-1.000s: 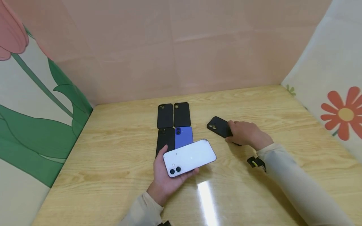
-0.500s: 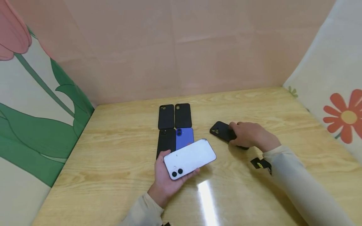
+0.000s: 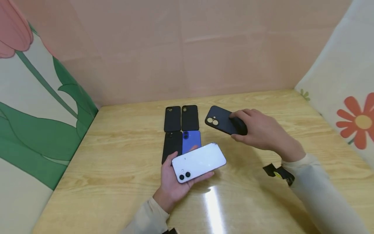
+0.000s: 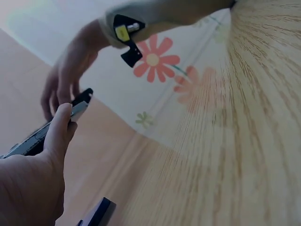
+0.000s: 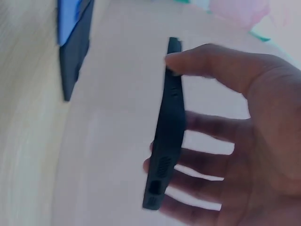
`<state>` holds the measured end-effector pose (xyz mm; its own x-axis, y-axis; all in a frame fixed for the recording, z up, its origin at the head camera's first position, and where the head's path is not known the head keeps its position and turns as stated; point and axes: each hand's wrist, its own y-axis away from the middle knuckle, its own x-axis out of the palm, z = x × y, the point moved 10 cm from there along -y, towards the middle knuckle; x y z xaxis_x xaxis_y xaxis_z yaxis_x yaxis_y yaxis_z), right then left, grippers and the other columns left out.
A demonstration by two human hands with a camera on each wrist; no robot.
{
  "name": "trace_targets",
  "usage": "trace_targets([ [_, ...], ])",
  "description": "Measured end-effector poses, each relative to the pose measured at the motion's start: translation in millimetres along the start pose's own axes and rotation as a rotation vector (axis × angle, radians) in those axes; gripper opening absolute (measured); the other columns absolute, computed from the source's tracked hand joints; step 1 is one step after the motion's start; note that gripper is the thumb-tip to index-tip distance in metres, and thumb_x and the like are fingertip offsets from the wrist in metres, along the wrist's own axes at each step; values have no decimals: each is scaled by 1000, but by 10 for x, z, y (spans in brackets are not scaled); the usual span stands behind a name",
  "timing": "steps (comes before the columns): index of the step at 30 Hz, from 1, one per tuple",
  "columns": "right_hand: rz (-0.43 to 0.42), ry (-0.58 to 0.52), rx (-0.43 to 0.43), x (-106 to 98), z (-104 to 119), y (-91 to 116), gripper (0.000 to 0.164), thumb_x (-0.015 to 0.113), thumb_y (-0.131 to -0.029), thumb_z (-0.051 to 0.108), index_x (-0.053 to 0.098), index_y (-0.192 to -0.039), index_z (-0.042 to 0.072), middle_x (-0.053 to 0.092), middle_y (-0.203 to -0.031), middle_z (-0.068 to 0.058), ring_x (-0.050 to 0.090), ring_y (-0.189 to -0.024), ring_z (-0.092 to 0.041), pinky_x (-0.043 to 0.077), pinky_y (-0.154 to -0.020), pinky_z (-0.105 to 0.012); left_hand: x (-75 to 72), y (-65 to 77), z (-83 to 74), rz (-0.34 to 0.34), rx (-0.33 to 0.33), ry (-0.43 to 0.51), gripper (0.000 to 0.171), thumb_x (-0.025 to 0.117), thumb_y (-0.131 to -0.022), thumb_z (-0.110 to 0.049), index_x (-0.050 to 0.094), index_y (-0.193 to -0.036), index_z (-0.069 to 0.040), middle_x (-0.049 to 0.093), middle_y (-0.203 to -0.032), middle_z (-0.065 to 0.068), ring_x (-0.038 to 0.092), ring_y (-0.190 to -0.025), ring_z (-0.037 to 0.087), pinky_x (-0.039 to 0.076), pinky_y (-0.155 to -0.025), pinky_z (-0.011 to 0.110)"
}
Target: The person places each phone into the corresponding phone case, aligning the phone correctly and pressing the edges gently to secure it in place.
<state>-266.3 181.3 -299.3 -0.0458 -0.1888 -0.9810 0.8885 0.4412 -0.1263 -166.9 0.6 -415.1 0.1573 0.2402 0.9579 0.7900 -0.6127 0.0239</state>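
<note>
My left hand (image 3: 170, 187) holds a white smartphone (image 3: 201, 162) back side up, its two camera lenses near the palm. Its thumb lies along one edge, and fingers show past the far edges. My right hand (image 3: 264, 131) grips a dark phone case (image 3: 219, 119) by one end, raised off the table. Two round camera holes show at the case's free end. In the right wrist view, thumb and fingers pinch the case (image 5: 169, 125) across its sides, with its bottom edge and port opening in sight. A blue smartphone (image 3: 191, 139) lies partly hidden behind the white one.
Two black cases (image 3: 172, 119) lie side by side at the back of the wooden table (image 3: 117, 146). A black phone or case (image 3: 171, 143) lies in front of them, left of the blue phone. Printed cloth hangs round the table's back and sides.
My right hand has lifted the dark phone case off the table, turning its back more toward the head camera. My left hand has barely moved with the white smartphone.
</note>
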Motion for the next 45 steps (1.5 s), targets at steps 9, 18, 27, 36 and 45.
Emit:
trace_targets([
  [9,-65,-153,-231,-229,543,152,57,81,-78,35,59,-130,26,58,-138,-2,55,-124,-26,51,-96,-50,56,-42,-2,52,-19,30,74,39,-99,-60,27,-157,-16,26,-162,18,22,-151,40,19,-119,63],
  [18,-14,-187,-358,-91,879,247,60,81,-77,38,59,-132,25,57,-140,3,53,-128,-25,47,-101,-51,134,-50,18,141,-30,-10,72,37,-97,-66,30,-157,-27,25,-164,14,23,-152,37,12,-122,61],
  [27,10,-179,-457,43,1137,334,63,84,-74,43,60,-130,27,56,-141,4,53,-128,-24,46,-103,-50,184,-2,20,193,-10,-70,71,31,-101,-63,18,-159,-25,17,-166,12,21,-153,32,21,-121,56],
  [36,-10,-155,-495,97,1221,343,58,88,-69,42,65,-121,31,60,-136,3,55,-124,-22,46,-104,-49,181,10,5,162,18,-85,60,25,-106,-38,12,-160,-14,19,-166,11,23,-153,31,22,-121,55],
  [45,35,-147,-423,183,1171,285,58,89,-65,43,70,-119,32,61,-136,1,56,-123,-23,49,-101,-48,80,21,47,43,-1,-84,61,42,-102,-12,17,-158,-12,22,-164,17,17,-153,36,11,-121,61],
])
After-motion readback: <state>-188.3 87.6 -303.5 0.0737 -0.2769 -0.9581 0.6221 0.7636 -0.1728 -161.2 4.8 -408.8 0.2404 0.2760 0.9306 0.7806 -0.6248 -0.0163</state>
